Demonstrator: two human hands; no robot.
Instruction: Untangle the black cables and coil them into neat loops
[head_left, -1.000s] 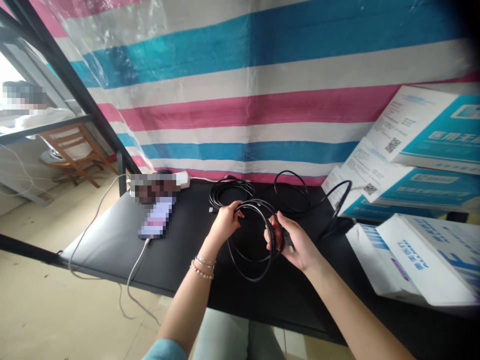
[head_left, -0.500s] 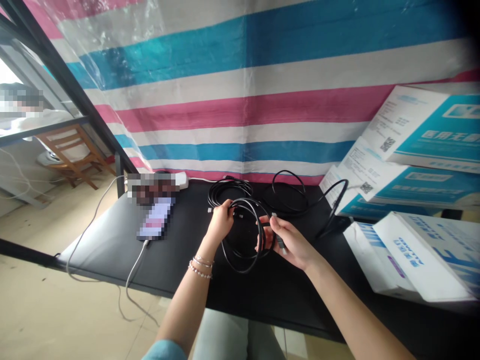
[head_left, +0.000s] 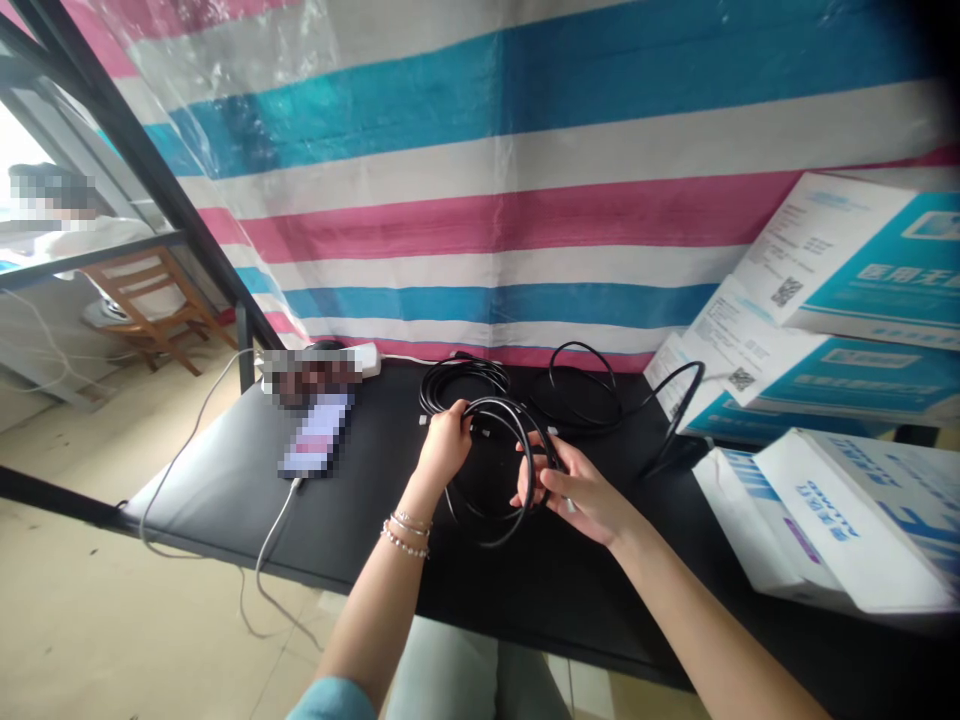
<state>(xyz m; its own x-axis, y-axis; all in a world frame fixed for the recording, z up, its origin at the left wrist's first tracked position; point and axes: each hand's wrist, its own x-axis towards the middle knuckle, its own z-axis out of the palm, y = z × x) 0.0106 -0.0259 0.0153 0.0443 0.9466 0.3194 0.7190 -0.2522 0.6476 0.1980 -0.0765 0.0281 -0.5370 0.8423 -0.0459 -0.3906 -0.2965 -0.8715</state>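
Observation:
A coil of black cable (head_left: 491,520) hangs in loops between both hands, just above the black table (head_left: 225,490). My left hand (head_left: 444,445), with bead bracelets on the wrist, is closed on the coil's left side. My right hand (head_left: 581,490) is closed round the right side of the loops, thumb on top. Behind them lie a second coiled black cable (head_left: 459,380) and a looser black cable loop (head_left: 581,385) that runs off to the right.
A phone (head_left: 315,435) with a white charging cable (head_left: 195,420) lies at the left of the table, by a white power strip (head_left: 360,358). White and blue cardboard boxes (head_left: 840,300) are stacked at the right. A striped tarp hangs behind; a wooden chair (head_left: 146,300) stands far left.
The coil has been drawn in smaller and lower toward the table. My right hand has shifted its grip along the loops; my left hand stays on the left side.

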